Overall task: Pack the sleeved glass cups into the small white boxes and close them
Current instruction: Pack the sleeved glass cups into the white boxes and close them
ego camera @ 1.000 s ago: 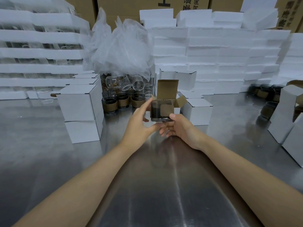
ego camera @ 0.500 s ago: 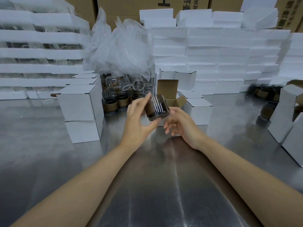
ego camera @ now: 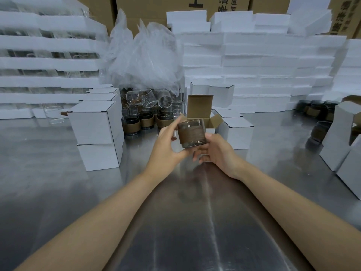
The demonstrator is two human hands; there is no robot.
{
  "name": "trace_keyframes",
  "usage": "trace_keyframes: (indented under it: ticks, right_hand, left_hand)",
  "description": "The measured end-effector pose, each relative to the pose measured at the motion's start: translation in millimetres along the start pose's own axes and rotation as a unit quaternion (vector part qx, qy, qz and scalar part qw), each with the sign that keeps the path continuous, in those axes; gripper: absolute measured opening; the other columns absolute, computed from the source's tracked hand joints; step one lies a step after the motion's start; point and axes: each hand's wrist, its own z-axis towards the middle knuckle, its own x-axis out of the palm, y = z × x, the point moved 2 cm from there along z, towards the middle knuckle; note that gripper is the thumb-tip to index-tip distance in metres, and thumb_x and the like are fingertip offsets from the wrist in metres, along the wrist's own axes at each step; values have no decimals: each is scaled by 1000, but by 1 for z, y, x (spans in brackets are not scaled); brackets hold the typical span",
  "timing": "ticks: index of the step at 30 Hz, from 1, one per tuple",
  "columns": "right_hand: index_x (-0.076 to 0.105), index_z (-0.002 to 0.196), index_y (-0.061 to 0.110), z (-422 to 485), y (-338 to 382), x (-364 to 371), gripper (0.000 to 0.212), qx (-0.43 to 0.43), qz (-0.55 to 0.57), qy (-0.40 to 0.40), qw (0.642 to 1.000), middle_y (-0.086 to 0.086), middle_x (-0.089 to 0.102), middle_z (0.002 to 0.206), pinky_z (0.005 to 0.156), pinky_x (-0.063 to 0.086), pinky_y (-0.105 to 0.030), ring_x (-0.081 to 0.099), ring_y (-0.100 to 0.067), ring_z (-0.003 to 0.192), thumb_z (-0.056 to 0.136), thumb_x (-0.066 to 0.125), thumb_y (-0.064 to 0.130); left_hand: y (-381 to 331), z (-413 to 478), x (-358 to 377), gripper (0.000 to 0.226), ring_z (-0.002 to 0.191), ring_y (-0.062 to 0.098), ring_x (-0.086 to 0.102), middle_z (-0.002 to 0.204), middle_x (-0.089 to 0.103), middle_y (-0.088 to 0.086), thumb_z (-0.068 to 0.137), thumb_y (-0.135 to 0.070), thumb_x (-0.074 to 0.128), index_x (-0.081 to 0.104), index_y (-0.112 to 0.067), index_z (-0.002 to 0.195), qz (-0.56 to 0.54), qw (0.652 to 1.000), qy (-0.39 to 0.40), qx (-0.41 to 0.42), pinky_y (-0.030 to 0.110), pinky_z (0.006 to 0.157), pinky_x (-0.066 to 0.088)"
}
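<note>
Our sleeved cup (ego camera: 192, 133) hides the front of the one open box (ego camera: 199, 106) just behind it, so we cannot see inside, and the dark cups (ego camera: 320, 110) far right are too blurred to count. Both hands hold that single cup above the counter (ego camera: 58, 182) — left hand (ego camera: 168, 147) grip curled round its side, right hand (ego camera: 216, 151) grip under its base. Two closed boxes (ego camera: 95, 124) stand stacked at left (others behind), beside three banded cups (ego camera: 145, 122) under a plastic bag (ego camera: 144, 59).

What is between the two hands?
A sleeved cup, held by the left hand and right hand, in front of the open box, seen in the head view.
</note>
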Motion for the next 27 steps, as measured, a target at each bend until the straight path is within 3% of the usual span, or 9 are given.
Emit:
trace_keyframes:
  ticks: [5, 8, 11, 14, 17, 21, 24, 27]
  right_hand:
    - [54, 112, 1, -1, 1, 2, 57, 18, 2, 18, 1000, -11, 63, 89, 67, 45, -29, 61, -21, 72, 83, 34, 46]
    - [55, 110, 2, 0, 1, 2, 56, 27, -4, 10, 1000, -8, 64, 86, 65, 46, -27, 62, -21, 71, 84, 35, 48]
    - [61, 103, 6, 2, 1, 2, 47, 24, -10, -27, 999, -9, 66, 81, 62, 46, -27, 62, -18, 66, 100, 33, 44]
    - [58, 115, 8, 3, 0, 1, 48, 3, -7, -65, 998, -9, 65, 81, 58, 46, -26, 61, -17, 64, 99, 35, 46]
    - [54, 123, 12, 0, 0, 3, 56, -13, -33, -74, 997, -7, 67, 96, 58, 50, -25, 63, -16, 71, 88, 54, 56]
    - [52, 118, 23, -2, -2, 4, 45, -32, -67, -55, 996, 2, 69, 97, 62, 52, -26, 67, -12, 78, 82, 65, 46]
    - [51, 119, 20, 0, -2, 3, 42, -16, -19, -45, 999, -4, 68, 103, 62, 51, -26, 67, -20, 77, 85, 59, 45]
    - [51, 120, 17, 1, -1, 2, 44, -5, 1, -14, 1000, -7, 68, 100, 63, 50, -26, 66, -21, 76, 86, 49, 44]
  left_hand:
    - [4, 1, 0, 84, 108, -15, 44, 115, 48, -29, 73, -18, 83, 31, -55, 127, -1, 1000, -1, -12, 0, 88, 30]
    - [5, 1, 0, 84, 111, -5, 46, 118, 48, -29, 73, -18, 83, 32, -48, 132, 0, 1000, -6, -12, 2, 90, 30]
    - [6, 2, -2, 83, 116, 11, 47, 119, 46, -21, 75, -16, 81, 33, -37, 139, 10, 1000, -23, 3, 8, 94, 34]
    - [4, 1, -4, 85, 116, 18, 45, 114, 43, -7, 74, -15, 81, 33, -37, 141, 18, 999, -48, 5, 24, 104, 38]
    - [1, -1, -3, 86, 113, 11, 38, 113, 37, -2, 72, -16, 79, 33, -33, 143, 35, 998, -48, 20, 15, 105, 31]
    - [-4, -3, -1, 80, 118, 10, 37, 118, 36, -2, 73, -20, 75, 38, -27, 143, 47, 997, -41, 49, 10, 104, 27]
    - [-5, -2, -1, 85, 122, 15, 43, 124, 40, -4, 74, -18, 76, 32, -26, 146, 27, 999, -31, 35, 21, 105, 35]
    - [-2, -1, 0, 84, 123, 10, 45, 129, 45, -5, 74, -8, 78, 36, -19, 145, 8, 1000, -8, 7, 24, 104, 38]
